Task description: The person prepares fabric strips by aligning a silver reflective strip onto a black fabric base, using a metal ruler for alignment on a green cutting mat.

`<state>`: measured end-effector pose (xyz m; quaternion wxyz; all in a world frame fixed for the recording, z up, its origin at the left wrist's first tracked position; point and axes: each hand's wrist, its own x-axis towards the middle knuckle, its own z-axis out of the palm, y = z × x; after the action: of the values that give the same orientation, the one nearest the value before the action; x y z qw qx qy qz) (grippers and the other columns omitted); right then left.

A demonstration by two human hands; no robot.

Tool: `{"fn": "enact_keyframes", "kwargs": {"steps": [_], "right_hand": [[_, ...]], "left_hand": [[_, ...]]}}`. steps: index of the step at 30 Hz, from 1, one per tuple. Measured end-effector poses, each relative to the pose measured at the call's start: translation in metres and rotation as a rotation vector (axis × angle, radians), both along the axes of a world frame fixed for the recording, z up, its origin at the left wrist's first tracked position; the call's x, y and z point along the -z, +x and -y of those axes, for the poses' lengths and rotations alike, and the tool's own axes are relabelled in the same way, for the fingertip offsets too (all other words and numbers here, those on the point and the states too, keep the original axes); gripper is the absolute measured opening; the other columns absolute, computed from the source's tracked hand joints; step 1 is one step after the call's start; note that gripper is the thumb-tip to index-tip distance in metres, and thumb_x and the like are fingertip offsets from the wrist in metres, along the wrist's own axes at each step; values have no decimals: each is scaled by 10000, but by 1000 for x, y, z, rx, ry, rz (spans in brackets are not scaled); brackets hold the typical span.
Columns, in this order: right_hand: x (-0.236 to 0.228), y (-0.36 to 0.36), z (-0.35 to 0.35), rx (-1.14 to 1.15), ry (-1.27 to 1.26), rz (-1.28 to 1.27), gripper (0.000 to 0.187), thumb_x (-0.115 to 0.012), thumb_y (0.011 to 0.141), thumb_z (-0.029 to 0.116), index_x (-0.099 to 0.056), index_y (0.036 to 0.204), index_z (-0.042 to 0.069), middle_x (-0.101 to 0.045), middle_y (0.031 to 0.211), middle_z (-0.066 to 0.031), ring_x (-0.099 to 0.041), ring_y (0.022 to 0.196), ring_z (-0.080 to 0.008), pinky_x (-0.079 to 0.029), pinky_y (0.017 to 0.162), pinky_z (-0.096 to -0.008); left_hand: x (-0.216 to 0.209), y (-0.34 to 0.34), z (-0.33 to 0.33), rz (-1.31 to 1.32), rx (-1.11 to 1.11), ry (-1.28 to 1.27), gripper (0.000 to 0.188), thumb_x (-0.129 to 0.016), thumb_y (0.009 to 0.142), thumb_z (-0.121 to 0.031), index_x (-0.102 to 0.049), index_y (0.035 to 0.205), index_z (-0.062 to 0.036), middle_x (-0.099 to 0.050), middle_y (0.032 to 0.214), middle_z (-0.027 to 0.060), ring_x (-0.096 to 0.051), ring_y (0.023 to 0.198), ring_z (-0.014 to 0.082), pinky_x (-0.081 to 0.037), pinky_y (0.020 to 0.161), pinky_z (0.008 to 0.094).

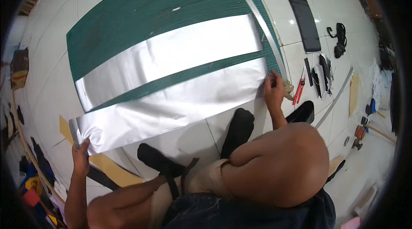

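Observation:
A long strip of shiny silver sheet (171, 109) stretches between my two hands, wrinkled toward its left part. My left hand (80, 154) pinches its lower left end, where a darker edge shows. At the other end, my right hand (274, 90) grips the right edge between thumb and fingers. Beyond it, a second silver strip (171, 51) lies on the green cutting mat (111, 31), with a narrow gap of mat between the two. The near strip overlaps the mat's front edge and hangs over the tiles.
A metal ruler (257, 14) crosses the mat's right side. On the tiled floor to the right lie a red utility knife (299, 90), black folded material (300, 14), a black cord (340, 40) and dark scraps (322, 74). Yellowish sheet pieces (116, 171) lie near my left leg.

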<state>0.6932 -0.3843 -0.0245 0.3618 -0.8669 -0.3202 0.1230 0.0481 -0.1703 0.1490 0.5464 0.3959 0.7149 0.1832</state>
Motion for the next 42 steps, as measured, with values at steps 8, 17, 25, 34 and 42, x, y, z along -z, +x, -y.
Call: {"fn": "enact_keyframes", "kwargs": {"steps": [8,17,25,34,42], "right_hand": [[-3,-4,-10,38,8,-34,347,-636,914,129,-584,1235,8,-649,839,-47,-598,755,-115,-489,723,-272],[-4,10,-8,79,-53,-58,304,-662,884,155,-631,1142,-3,-665,802,-65,-602,709,-124,-495,686,-273],[-13,6,-2,76,18,-104,306,-681,871,102,-583,1136,-14,-625,819,-41,-582,744,-108,-477,697,-261],[-74,-9,-49,19,327,-313,313,-691,872,105,-538,1122,-6,-648,887,-75,-610,803,-124,-490,717,-261],[-67,44,-163,79,72,-139,380,-754,793,193,-503,1032,38,-659,854,-94,-636,789,-192,-495,715,-331]], "left_hand": [[106,-53,30,-29,-160,55,536,-745,822,-164,-527,1263,47,-629,1111,114,-612,975,229,-486,866,349],[128,-53,11,32,-43,-84,503,-723,840,-187,-550,1240,64,-632,1107,119,-605,981,216,-454,904,331],[133,-68,24,5,-87,29,506,-712,850,-178,-538,1232,105,-622,1164,139,-596,1032,243,-431,949,345],[37,-102,16,20,-195,221,498,-694,872,-217,-528,1243,71,-618,1138,128,-592,1014,219,-436,937,348],[34,-46,-129,178,45,293,438,-669,882,-238,-558,1175,68,-634,1066,98,-618,957,217,-462,904,351]]}}
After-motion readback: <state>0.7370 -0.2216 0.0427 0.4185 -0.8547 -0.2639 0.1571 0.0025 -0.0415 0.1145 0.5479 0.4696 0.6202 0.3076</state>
